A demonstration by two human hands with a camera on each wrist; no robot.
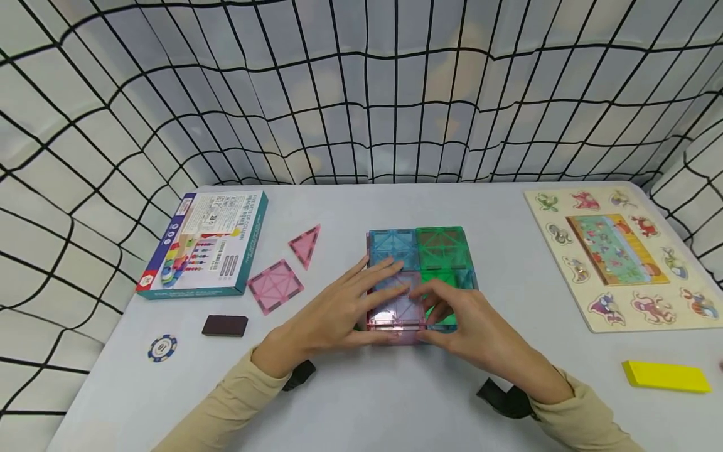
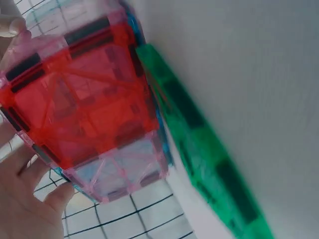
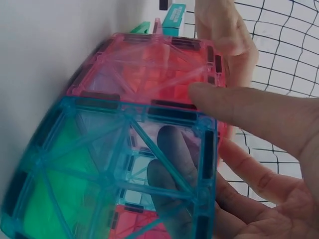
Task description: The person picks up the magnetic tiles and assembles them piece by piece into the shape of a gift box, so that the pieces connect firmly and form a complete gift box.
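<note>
A box of see-through magnetic tiles stands before me, with a blue tile [image 1: 393,248] and a green tile [image 1: 443,247] at its back. My left hand [image 1: 344,307] rests on it, fingers stretched across the purple tile [image 1: 395,314] on top, thumb at the front edge. With its thumb at the corner of the pink front tile [image 3: 144,69], my right hand [image 1: 469,317] pinches the tiles there. Its other fingers reach in behind the blue front tile [image 3: 114,174]. In the left wrist view, a green tile [image 2: 199,149] leans out beside the red tile [image 2: 89,99].
Left on the table [image 1: 339,408] lie a pink square tile [image 1: 275,286], a pink triangle tile [image 1: 305,245], a boxed toy [image 1: 211,245], a dark block [image 1: 224,326] and a poker chip [image 1: 162,348]. At right are a wooden puzzle board [image 1: 565,301] and a yellow block [image 1: 666,376]. Black netting [image 1: 395,100] hangs behind.
</note>
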